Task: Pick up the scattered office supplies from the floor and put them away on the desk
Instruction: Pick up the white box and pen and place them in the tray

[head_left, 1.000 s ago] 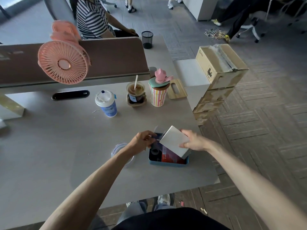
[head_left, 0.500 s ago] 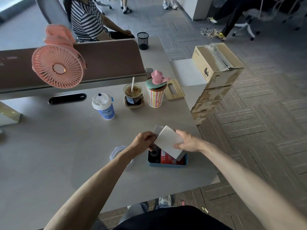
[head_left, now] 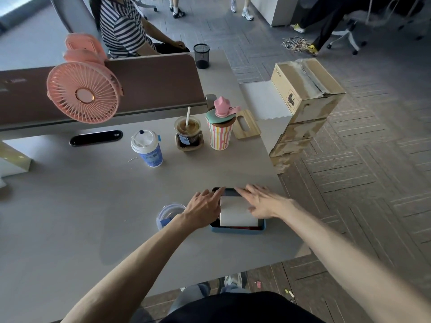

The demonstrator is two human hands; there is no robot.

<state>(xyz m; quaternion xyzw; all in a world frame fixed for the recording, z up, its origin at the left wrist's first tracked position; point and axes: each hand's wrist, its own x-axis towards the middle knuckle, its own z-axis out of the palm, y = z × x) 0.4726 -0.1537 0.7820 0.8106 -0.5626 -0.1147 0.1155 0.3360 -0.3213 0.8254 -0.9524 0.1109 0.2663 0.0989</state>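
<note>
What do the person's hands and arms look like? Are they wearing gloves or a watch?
No gloves and no watch. The left hand and right hand are bare, and I can make out no rings. Both forearms are bare too, with no sleeves or bracelets showing. Black clothing shows at the bottom of the picture.

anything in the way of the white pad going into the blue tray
The white pad already lies in the blue tray, left hand and right hand flat over it. Only a red item shows beneath its near edge.
</note>
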